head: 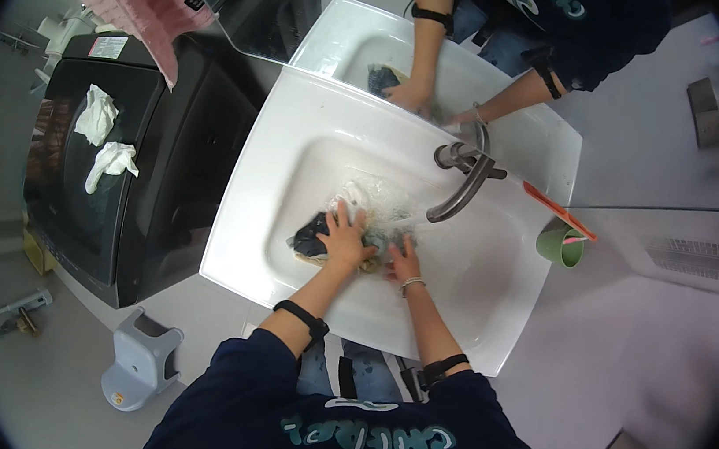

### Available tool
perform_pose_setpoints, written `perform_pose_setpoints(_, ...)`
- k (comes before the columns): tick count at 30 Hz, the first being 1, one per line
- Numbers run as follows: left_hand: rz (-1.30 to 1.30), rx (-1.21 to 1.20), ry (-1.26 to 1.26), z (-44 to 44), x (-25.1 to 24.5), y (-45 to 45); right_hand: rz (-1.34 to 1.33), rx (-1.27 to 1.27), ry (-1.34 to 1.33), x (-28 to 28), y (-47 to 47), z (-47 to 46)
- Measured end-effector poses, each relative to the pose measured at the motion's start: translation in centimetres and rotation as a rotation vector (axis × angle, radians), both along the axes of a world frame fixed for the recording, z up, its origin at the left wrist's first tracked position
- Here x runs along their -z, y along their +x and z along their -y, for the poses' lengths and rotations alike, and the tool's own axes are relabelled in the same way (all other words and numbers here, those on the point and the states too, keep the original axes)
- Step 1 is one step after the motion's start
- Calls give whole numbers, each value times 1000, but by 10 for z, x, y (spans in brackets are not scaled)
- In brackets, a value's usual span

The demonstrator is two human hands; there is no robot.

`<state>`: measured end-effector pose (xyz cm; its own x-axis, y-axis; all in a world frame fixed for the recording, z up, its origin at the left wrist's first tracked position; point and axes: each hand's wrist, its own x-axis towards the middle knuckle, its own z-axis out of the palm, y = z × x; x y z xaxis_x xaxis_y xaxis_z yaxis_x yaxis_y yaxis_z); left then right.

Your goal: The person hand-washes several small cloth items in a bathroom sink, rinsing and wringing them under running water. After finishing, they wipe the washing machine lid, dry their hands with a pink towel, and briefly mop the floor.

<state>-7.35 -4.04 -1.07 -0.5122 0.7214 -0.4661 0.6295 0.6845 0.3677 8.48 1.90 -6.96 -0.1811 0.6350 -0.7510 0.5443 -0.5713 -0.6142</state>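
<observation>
My left hand (344,241) presses flat, fingers spread, on wet dark cloth (311,236) in the white sink basin (463,303). Beyond its fingertips lies a white, foamy piece of cloth (353,194). To its right, my right hand (403,263) is slightly blurred, its fingers apart and nothing plainly gripped. Greyish wet cloth (379,240) lies between the two hands, partly hidden by them. A curved metal faucet (463,193) runs a stream of water that splashes just beyond my hands.
A mirror (529,137) behind the sink reflects my arms. A green cup (560,246) and an orange strip (557,210) sit by the right rim. Left stands a black washing machine (81,213) with crumpled white cloths or tissues (98,115) on its lid. A grey step stool (141,359) stands lower left.
</observation>
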Motion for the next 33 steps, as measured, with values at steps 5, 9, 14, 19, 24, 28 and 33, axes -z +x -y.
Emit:
perform_pose_setpoints(5, 373, 22, 222, -14, 7, 16, -435, 441, -432, 4, -39, -5)
perform_pose_setpoints(9, 511, 30, 608, -22, 0, 22, -586, 594, -444, -18, -34, -30)
perform_pose_setpoints(14, 618, -227, 588, -40, -16, 32, -538, 641, -112, -49, -46, -41)
perform_pose_setpoints(19, 534, -257, 446, -42, -25, 22, -287, 561, -131, -69, -52, -40)
perform_pose_setpoints(24, 460, 269, 518, -17, -20, -14, -332, 319, -178, -81, -27, -17)
perform_pose_setpoints(28, 472, 132, 308, 5, -6, -46, -273, -94, -175, -93, 11, -7)
perform_pose_setpoints(33, -144, -107, 225, 8, 13, -24, 25, 159, -276, -86, 27, 0)
